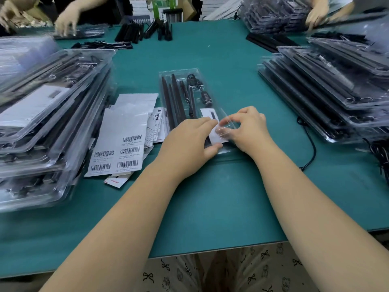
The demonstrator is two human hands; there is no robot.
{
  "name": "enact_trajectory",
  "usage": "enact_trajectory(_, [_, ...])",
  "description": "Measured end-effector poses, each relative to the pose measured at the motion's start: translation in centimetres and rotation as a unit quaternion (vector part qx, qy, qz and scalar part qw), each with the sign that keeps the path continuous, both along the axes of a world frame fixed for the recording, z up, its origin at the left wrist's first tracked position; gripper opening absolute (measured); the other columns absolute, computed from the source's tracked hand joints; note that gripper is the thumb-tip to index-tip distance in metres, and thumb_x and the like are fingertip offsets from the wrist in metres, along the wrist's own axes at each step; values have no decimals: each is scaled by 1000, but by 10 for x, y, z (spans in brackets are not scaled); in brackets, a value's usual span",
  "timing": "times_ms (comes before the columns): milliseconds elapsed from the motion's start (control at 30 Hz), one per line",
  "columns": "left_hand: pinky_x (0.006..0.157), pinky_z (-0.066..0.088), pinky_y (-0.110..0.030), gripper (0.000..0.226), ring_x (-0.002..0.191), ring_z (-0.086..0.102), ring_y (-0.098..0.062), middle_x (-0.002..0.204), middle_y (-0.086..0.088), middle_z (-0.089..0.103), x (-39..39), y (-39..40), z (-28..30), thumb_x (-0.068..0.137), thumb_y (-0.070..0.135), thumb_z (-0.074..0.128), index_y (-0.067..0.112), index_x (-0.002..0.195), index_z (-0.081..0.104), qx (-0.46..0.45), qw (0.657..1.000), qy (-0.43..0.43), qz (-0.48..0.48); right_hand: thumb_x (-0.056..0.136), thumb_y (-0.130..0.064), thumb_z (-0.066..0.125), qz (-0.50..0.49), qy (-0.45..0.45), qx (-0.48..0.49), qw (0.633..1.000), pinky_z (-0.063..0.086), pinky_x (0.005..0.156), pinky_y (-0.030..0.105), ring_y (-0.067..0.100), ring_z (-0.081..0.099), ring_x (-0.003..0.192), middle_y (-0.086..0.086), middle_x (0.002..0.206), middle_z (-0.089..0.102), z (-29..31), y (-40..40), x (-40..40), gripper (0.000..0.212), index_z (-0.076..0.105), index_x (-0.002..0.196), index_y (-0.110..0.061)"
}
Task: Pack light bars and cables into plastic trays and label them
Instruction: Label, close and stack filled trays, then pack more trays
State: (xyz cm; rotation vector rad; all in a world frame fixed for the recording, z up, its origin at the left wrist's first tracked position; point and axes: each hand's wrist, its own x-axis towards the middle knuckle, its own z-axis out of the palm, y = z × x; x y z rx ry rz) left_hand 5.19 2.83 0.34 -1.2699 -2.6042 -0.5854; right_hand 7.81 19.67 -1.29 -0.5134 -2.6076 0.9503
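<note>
My left hand (189, 142) lies flat on near end of tray (185, 95); right hand (246, 129) pinches label (219, 133) between both hands. Risk: crooked stick, wrinkling if tray slips.

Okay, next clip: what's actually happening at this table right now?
A person is working on a clear plastic tray lying on the green table; it already holds black light bars and a cable. Both hands are at its near end: the left hand rests on it, and the right hand pinches at the clear plastic over a white card. Barcode label sheets lie to the left, stacks of packed trays on both sides.
</note>
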Motion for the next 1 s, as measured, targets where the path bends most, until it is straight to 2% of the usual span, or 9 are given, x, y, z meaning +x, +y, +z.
enact_trajectory(100, [105, 28, -29, 56, 129, 38, -19, 142, 5, 46, 0, 0, 0, 93, 41, 54, 22, 144, 40, -17, 1000, -12, -6, 84, -56, 59, 7, -47, 37, 998, 32, 101, 36, 22, 34, 116, -6, 103, 42, 4, 3, 3, 27, 68, 105, -42])
enact_trajectory(267, [106, 14, -19, 63, 135, 28, -15, 150, 5, 37, 1, -5, -1, 93, 51, 47, 23, 148, 33, -23, 999, -38, -13, 82, -64, 49, 40, -84, 23, 995, 23, 104, 33, 16, 28, 121, -10, 105, 39, 8, 8, 9, 33, 60, 112, -52])
enact_trajectory(367, [108, 13, -21, 61, 138, 23, -13, 152, 6, 33, 0, -7, -1, 94, 53, 42, 28, 148, 31, -19, 997, -78, -18, 79, -62, 56, 69, -97, 16, 993, 22, 106, 34, 14, 27, 121, -13, 104, 39, 9, 12, 14, 35, 57, 113, -55])
enact_trajectory(600, [109, 9, -19, 68, 139, 18, -10, 155, 7, 27, -9, -8, -1, 91, 58, 40, 25, 150, 28, -60, 994, -86, -32, 68, -54, 75, 2, -35, 38, 999, 37, 98, 39, 19, 47, 109, -3, 99, 44, 8, 0, 10, 37, 66, 102, -41])
enact_trajectory(700, [109, 9, -20, 70, 139, 17, -8, 155, 9, 26, -9, -9, 1, 89, 61, 37, 26, 150, 28, -71, 993, -91, -32, 67, -47, 79, 5, -16, -10, 1000, 42, 91, 35, 13, 50, 92, -5, 94, 46, 10, 1, 13, 30, 68, 92, -35])
enact_trajectory(800, [112, 13, -24, 70, 139, 20, -11, 154, 9, 29, -8, -8, 3, 89, 63, 35, 26, 149, 30, -82, 993, -81, -25, 85, -38, 65, 56, -50, 4, 997, 44, 87, 37, 15, 52, 82, -4, 80, 55, 14, 1, 15, 5, 69, 88, -37])
enact_trajectory(867, [113, 14, -26, 68, 140, 20, -12, 154, 9, 29, -7, -8, 4, 91, 61, 37, 26, 149, 30, -94, 993, -69, -22, 92, -27, 56, 89, -61, -26, 994, 45, 83, 27, 16, 56, 85, -5, 82, 64, 17, 4, 18, 19, 70, 90, -40])
enact_trajectory(933, [113, 13, -26, 67, 140, 18, -12, 155, 9, 27, -5, -8, 3, 92, 60, 36, 26, 149, 28, -104, 993, -61, -20, 92, -16, 55, 93, -52, -107, 989, 43, 74, 13, 5, 59, 85, -20, 82, 67, 21, 8, 24, 33, 67, 84, -46])
enact_trajectory(1000, [113, 12, -25, 67, 140, 18, -12, 155, 9, 26, -5, -6, 3, 92, 61, 36, 27, 149, 28, -116, 992, -46, -21, 88, -10, 58, 81, -22, -164, 983, 43, 70, 8, -8, 60, 80, -24, 83, 68, 23, 14, 27, 34, 64, 90, -43])
